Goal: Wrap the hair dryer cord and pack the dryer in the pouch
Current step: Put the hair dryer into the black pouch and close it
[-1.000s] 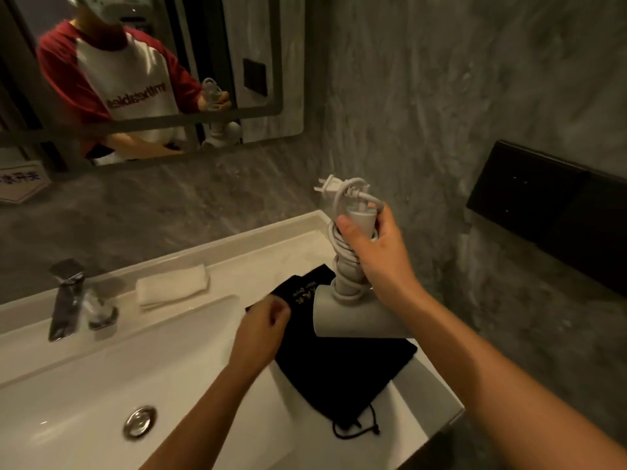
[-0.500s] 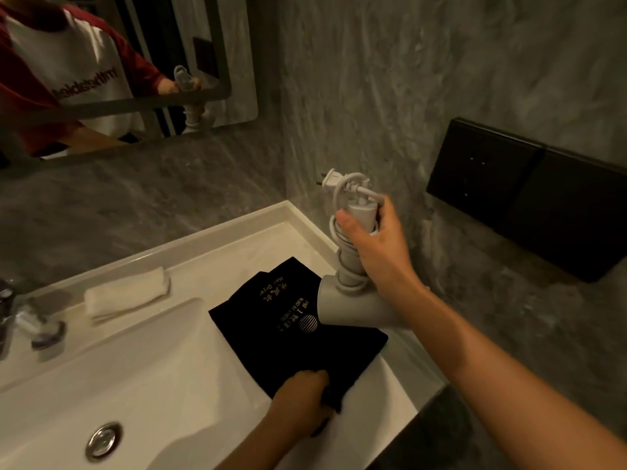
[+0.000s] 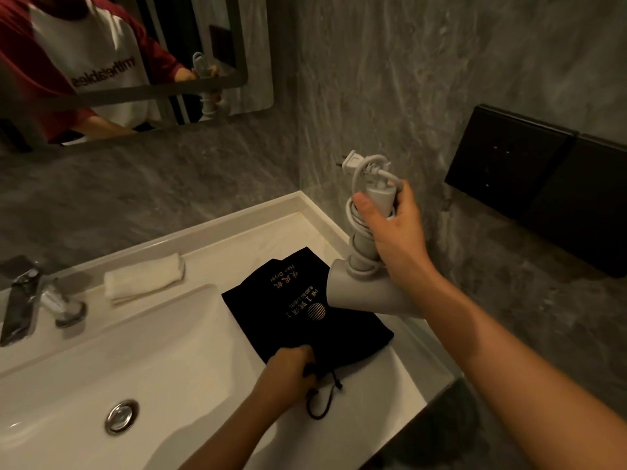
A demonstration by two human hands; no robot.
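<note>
My right hand (image 3: 393, 228) grips the handle of a pale grey hair dryer (image 3: 366, 293), held upside down with its barrel just above the pouch. The white cord (image 3: 356, 225) is coiled around the handle, and the plug (image 3: 351, 163) sticks out at the top. A black drawstring pouch (image 3: 298, 307) with gold lettering lies flat on the right side of the white sink counter (image 3: 400, 385). My left hand (image 3: 288, 374) pinches the pouch's near edge at its opening, beside the loose black drawstring (image 3: 322, 401).
A rolled white towel (image 3: 144, 278) lies behind the basin, a chrome faucet (image 3: 23, 300) stands at the left, and the drain (image 3: 121, 416) is in the bowl. A black wall panel (image 3: 529, 184) is on the right wall. A mirror (image 3: 118, 62) hangs above.
My left hand moved from the pouch's far corner down to its near edge and took hold by the drawstring. The dryer stays raised in my right hand.
</note>
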